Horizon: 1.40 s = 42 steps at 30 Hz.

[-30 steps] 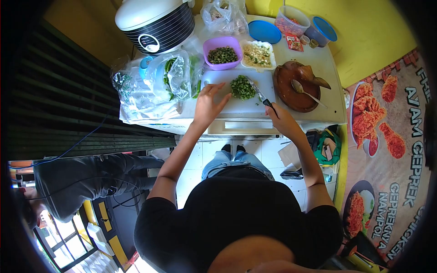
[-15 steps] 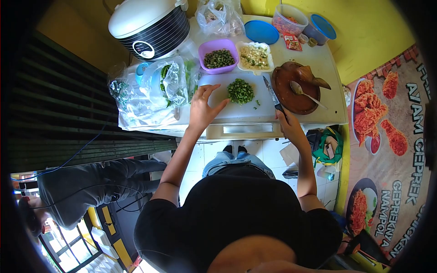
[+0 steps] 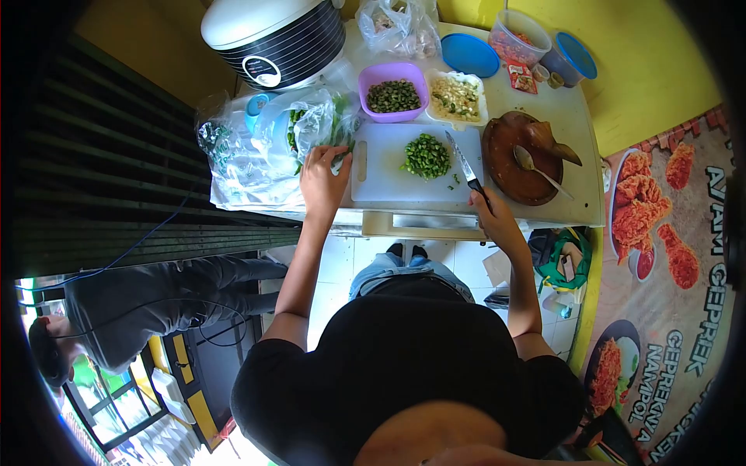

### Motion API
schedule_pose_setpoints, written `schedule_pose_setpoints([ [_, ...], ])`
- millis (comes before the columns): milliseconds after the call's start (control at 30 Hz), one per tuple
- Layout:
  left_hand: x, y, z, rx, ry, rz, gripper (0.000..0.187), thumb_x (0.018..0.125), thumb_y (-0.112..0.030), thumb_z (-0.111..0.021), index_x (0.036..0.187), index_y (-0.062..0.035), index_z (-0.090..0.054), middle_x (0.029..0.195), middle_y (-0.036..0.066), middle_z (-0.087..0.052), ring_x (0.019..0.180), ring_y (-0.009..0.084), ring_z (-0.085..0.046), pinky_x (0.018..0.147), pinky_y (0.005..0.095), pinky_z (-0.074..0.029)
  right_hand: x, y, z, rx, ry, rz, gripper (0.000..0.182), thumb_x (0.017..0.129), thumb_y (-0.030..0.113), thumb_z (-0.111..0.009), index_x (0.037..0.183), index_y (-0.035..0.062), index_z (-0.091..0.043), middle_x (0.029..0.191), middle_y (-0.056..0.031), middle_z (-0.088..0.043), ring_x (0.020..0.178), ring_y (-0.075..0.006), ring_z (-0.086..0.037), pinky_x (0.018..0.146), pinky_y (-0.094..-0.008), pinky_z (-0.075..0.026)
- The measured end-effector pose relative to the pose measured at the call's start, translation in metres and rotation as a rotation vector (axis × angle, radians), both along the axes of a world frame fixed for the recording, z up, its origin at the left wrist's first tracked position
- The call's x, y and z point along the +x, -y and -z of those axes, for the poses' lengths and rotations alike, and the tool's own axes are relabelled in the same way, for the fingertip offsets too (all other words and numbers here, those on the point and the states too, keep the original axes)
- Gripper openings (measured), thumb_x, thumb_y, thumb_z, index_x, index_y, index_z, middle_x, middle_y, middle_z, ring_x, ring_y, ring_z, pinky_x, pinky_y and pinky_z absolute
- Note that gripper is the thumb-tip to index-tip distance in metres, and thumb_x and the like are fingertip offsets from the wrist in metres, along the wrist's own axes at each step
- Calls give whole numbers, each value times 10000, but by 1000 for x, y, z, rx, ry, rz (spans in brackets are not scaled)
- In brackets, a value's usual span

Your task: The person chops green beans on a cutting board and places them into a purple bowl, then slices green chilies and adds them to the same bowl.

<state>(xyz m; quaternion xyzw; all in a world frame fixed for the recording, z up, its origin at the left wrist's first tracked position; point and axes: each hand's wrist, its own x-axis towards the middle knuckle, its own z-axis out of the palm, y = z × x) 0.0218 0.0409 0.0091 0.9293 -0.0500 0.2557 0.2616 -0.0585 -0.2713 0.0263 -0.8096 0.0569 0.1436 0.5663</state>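
Observation:
My right hand (image 3: 495, 218) grips the dark handle of a kitchen knife (image 3: 463, 159), its blade pointing up along the right side of a white cutting board (image 3: 378, 175). A pile of chopped green vegetable (image 3: 427, 156) lies on the board, with a few loose bits near the blade. My left hand (image 3: 325, 180) is at the board's left edge, thumb and fingers apart, with its fingertips beside a clear plastic bag (image 3: 299, 128) of long green vegetables (image 3: 340, 128). Whether the fingertips touch the greens is hard to see.
Behind the board stand a purple tub (image 3: 394, 115) of chopped greens and a white tray (image 3: 457, 120) of pale chopped pieces. A brown mortar (image 3: 501, 167) with a spoon (image 3: 544, 172) sits right. A rice cooker (image 3: 272, 46) stands back left; a person (image 3: 167, 311) is at left.
My left hand has moved left, from beside the chopped pile to the plastic bag. The right hand keeps hold of the knife. The whole view has shifted slightly.

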Motion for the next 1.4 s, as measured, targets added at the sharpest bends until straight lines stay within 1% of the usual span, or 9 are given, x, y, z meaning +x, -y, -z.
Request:
schedule_pose_setpoints([
  [100,5,0,-6,10,-60,-7,174,769,-230,-711,880,-96,-706,874,69,-611,825,261,-598,748,375,-476,4,-4,3,40,69,-36,274,994,309,-438,892,68,-518,560,56,-355,448,-19,-322,408,-210,-264],
  [167,6,0,-11,32,-83,2,149,767,-238,-716,819,-98,-706,831,63,-608,799,258,-605,731,373,-481,5,-8,1,-55,120,-94,335,976,329,-440,921,17,-548,664,-86,-545,608,-205,-537,597,-340,-420],
  [200,6,1,-12,32,-82,2,149,767,-238,-716,819,-98,-706,831,63,-608,799,258,-605,731,373,-481,5,-12,-3,-55,120,-94,335,976,329,-440,921,17,-548,664,-86,-545,608,-205,-537,597,-340,-420],
  [267,6,3,-15,-9,-77,43,157,787,-227,-718,857,-87,-717,859,73,-653,759,227,-628,683,338,-497,3,-20,-13,-189,97,-209,333,966,333,-448,936,17,-549,733,-147,-605,671,-307,-592,635,-395,-437],
  [400,-10,22,-19,-166,-184,197,169,775,-204,-728,857,-57,-720,787,72,-676,654,195,-620,605,303,-494,-1,-27,-3,-299,142,-370,342,960,359,-434,916,33,-528,769,-185,-616,712,-369,-594,639,-425,-441],
  [700,-28,40,-10,-254,-302,268,167,778,-183,-702,889,-63,-733,822,96,-659,709,218,-626,642,326,-498,6,-28,5,-449,172,-305,335,963,371,-423,942,49,-510,700,-191,-613,674,-404,-599,616,-484,-445],
  [833,-29,53,-3,-376,-275,262,148,771,-161,-700,861,-47,-731,820,114,-653,725,248,-617,667,340,-496,4,-34,1,-374,157,-305,332,967,363,-419,941,42,-500,715,-190,-620,686,-397,-605,626,-478,-449],
  [1133,-24,72,2,-352,-240,205,140,762,-176,-700,794,-40,-719,816,102,-637,790,265,-609,720,355,-488,-1,-40,3,-349,223,-308,317,980,334,-400,959,28,-481,718,-176,-631,682,-373,-616,624,-471,-458],
  [1400,-23,71,4,-308,-231,201,136,764,-181,-700,797,-50,-721,816,94,-632,788,268,-608,725,359,-490,3,-41,-9,-487,143,-396,357,984,337,-373,1011,-6,-467,685,-241,-606,637,-428,-592,594,-512,-446],
])
